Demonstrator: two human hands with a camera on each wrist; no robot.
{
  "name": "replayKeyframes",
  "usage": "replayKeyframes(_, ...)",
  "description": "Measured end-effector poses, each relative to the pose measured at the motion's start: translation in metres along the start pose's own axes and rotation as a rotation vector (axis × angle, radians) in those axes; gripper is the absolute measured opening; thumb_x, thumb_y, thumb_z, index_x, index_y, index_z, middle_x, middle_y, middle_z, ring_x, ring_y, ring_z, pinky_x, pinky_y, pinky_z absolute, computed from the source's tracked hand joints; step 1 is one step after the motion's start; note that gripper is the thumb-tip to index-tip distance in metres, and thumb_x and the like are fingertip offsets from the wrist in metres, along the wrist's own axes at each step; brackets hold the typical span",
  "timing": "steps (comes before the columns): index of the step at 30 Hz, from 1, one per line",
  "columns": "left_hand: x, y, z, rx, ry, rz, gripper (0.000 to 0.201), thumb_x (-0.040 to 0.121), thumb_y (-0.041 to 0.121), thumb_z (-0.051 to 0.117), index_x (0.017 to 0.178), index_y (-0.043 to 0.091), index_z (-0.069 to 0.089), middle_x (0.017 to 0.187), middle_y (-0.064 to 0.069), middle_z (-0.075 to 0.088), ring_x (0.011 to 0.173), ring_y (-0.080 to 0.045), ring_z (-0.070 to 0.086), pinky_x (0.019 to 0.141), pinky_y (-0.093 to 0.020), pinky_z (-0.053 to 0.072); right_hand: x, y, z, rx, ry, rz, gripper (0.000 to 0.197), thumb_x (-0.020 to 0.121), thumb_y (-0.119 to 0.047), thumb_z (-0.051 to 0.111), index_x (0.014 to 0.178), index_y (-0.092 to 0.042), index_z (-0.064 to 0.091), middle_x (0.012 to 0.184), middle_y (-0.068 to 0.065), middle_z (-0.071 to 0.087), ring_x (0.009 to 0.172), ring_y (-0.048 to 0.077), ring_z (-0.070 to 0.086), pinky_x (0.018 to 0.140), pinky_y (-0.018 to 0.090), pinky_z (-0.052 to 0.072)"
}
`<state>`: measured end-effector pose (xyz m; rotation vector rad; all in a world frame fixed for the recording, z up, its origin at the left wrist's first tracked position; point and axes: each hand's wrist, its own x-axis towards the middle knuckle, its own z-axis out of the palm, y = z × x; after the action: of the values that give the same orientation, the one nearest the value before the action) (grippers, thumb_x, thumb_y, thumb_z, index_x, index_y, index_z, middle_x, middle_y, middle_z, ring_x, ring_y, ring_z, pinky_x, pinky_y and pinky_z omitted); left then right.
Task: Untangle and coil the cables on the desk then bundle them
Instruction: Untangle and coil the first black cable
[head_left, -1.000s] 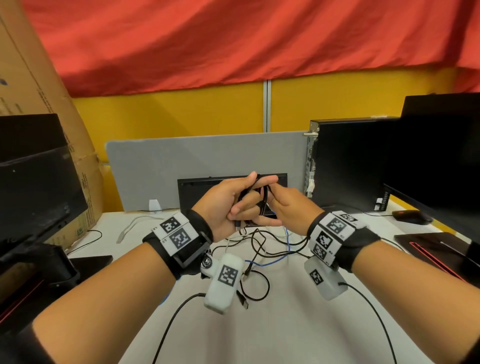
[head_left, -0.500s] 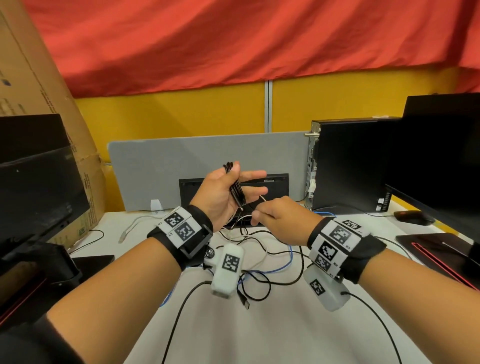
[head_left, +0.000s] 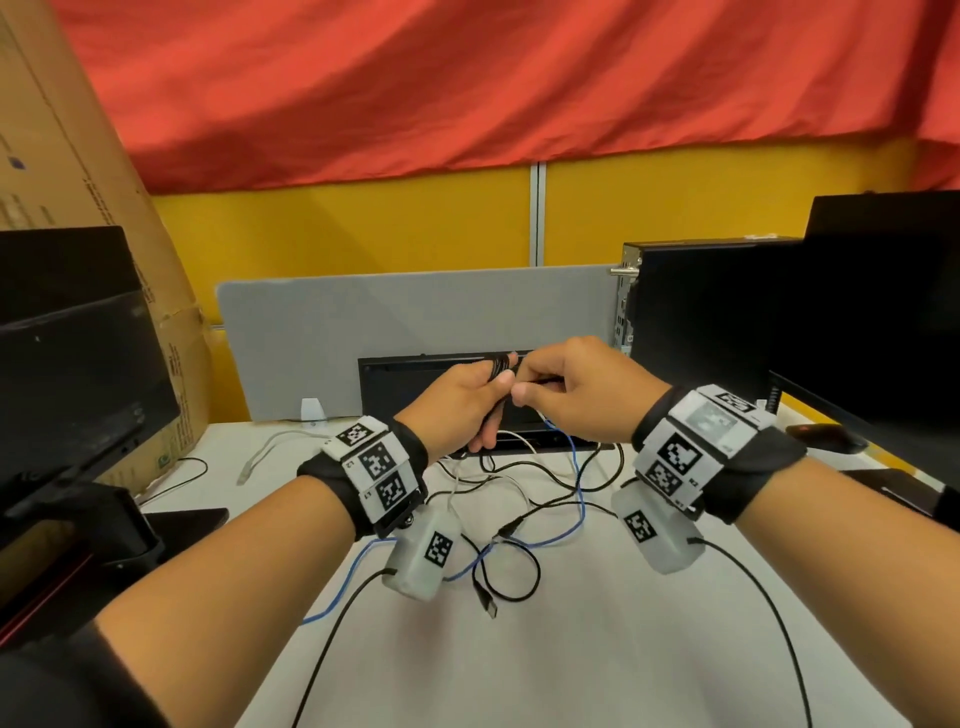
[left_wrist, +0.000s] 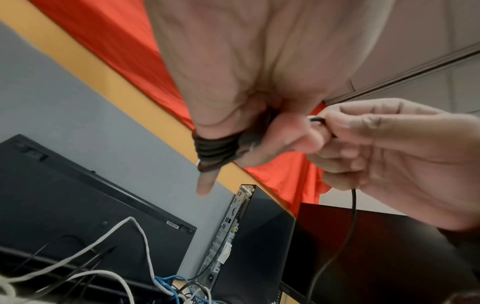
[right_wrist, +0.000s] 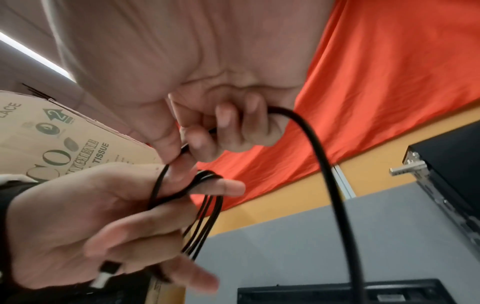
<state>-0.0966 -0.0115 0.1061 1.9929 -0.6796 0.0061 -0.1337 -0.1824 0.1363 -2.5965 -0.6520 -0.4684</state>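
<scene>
Left hand (head_left: 457, 410) holds a thin black rubber cable (right_wrist: 205, 207), coils looped round its index finger above the white desk (head_left: 597, 649). Right hand (head_left: 576, 395) pinches its free end. The cable's plug looks blurry, and wrists hide part of the desk's tangle of loose cables (head_left: 524, 499).

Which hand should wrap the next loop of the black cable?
The right hand, probably: it pinches the loose cable beside the coil, which the left hand holds looped over its fingers.

Head cam above; wrist cams close, blurry.
</scene>
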Motion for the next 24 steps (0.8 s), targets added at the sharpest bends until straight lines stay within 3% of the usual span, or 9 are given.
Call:
replayKeyframes(2, -0.004, 0.001, -0.001, -0.011, -0.037, -0.042, 0.043, 0.105, 0.039, 0.030, 0.078, 0.019, 0.057, 0.043, 0.001, 0.046, 0.044, -0.019, 0.039, 0.073, -0.046, 0.054, 0.001, 0.004, -0.004, -0.049, 0.020, -0.049, 0.015, 0.094, -0.029, 0.057, 0.090, -0.024, 0.070, 0.075, -0.009, 0.061, 0.071, 0.013, 0.055, 0.071, 0.040, 0.052)
replayKeyframes(4, -0.006, 0.001, -0.003, -0.137, -0.087, -0.123, 0.045, 0.104, 0.042, 0.031, 0.089, 0.014, 0.063, 0.043, 0.000, 0.037, 0.042, -0.016, 0.033, 0.086, -0.044, 0.057, 0.004, 0.011, -0.008, -0.079, 0.062, -0.078, 0.017, 0.095, -0.022, 0.055, 0.097, -0.019, 0.072, 0.086, -0.007, 0.060, 0.083, 0.014, 0.055, 0.079, 0.041, 0.050)
replayKeyframes(5, -0.007, 0.001, -0.004, -0.208, -0.106, -0.168, 0.044, 0.103, 0.042, 0.034, 0.091, 0.011, 0.063, 0.044, 0.000, 0.034, 0.040, -0.014, 0.030, 0.087, -0.045, 0.057, 0.005, 0.015, -0.009, -0.103, 0.084, -0.082, 0.017, 0.096, -0.020, 0.055, 0.100, -0.019, 0.072, 0.091, -0.003, 0.060, 0.088, 0.016, 0.054, 0.082, 0.041, 0.048)
replayKeyframes(7, -0.007, 0.001, -0.003, -0.319, -0.144, -0.211, 0.038, 0.102, 0.036, 0.041, 0.078, 0.011, 0.055, 0.044, 0.002, 0.031, 0.037, -0.012, 0.025, 0.086, -0.053, 0.056, 0.008, 0.021, -0.010, -0.198, 0.132, -0.102, 0.019, 0.095, -0.020, 0.056, 0.103, -0.019, 0.073, 0.096, -0.001, 0.057, 0.097, 0.018, 0.050, 0.084, 0.040, 0.045)
replayKeyframes(11, -0.007, 0.003, 0.001, -0.438, -0.219, -0.250, 0.042, 0.103, 0.034, 0.040, 0.063, 0.019, 0.037, 0.044, 0.004, 0.026, 0.036, -0.011, 0.020, 0.079, -0.057, 0.057, 0.006, 0.023, -0.007, -0.452, 0.275, -0.133, 0.019, 0.095, -0.027, 0.055, 0.104, -0.027, 0.072, 0.086, -0.003, 0.052, 0.080, 0.020, 0.052, 0.061, 0.034, 0.046)
replayKeyframes(14, -0.006, 0.005, 0.002, -0.516, -0.230, -0.268, 0.044, 0.103, 0.036, 0.037, 0.062, 0.020, 0.035, 0.043, 0.004, 0.024, 0.036, -0.011, 0.017, 0.077, -0.058, 0.057, 0.007, 0.019, -0.004, -0.469, 0.272, -0.082, 0.023, 0.097, -0.031, 0.051, 0.108, -0.031, 0.071, 0.086, -0.003, 0.068, 0.078, 0.024, 0.063, 0.062, 0.032, 0.050)
replayKeyframes(17, -0.006, 0.005, 0.004, -0.609, -0.247, -0.262, 0.046, 0.104, 0.036, 0.035, 0.061, 0.020, 0.034, 0.042, 0.004, 0.023, 0.035, -0.012, 0.016, 0.080, -0.060, 0.055, 0.008, 0.016, 0.003, -0.233, 0.249, 0.015, 0.027, 0.099, -0.023, 0.048, 0.116, -0.025, 0.069, 0.099, 0.002, 0.073, 0.083, 0.025, 0.067, 0.074, 0.039, 0.056)
replayKeyframes(20, -0.007, 0.004, 0.006, -0.716, -0.247, -0.287, 0.047, 0.103, 0.037, 0.034, 0.060, 0.019, 0.034, 0.041, 0.003, 0.023, 0.034, -0.011, 0.017, 0.082, -0.060, 0.054, 0.007, 0.011, 0.009, 0.175, 0.161, 0.142, 0.040, 0.099, -0.014, 0.046, 0.137, -0.024, 0.054, 0.113, -0.005, 0.068, 0.081, 0.017, 0.068, 0.078, 0.035, 0.058)
replayKeyframes(24, -0.007, 0.001, 0.009, -0.818, -0.225, -0.300, 0.048, 0.102, 0.040, 0.034, 0.059, 0.019, 0.034, 0.039, 0.003, 0.022, 0.032, -0.011, 0.017, 0.080, -0.057, 0.055, 0.009, 0.002, 0.016, 0.714, -0.032, 0.260, 0.057, 0.093, 0.000, 0.050, 0.147, -0.012, 0.035, 0.135, 0.005, 0.058, 0.119, 0.023, 0.058, 0.105, 0.042, 0.045)
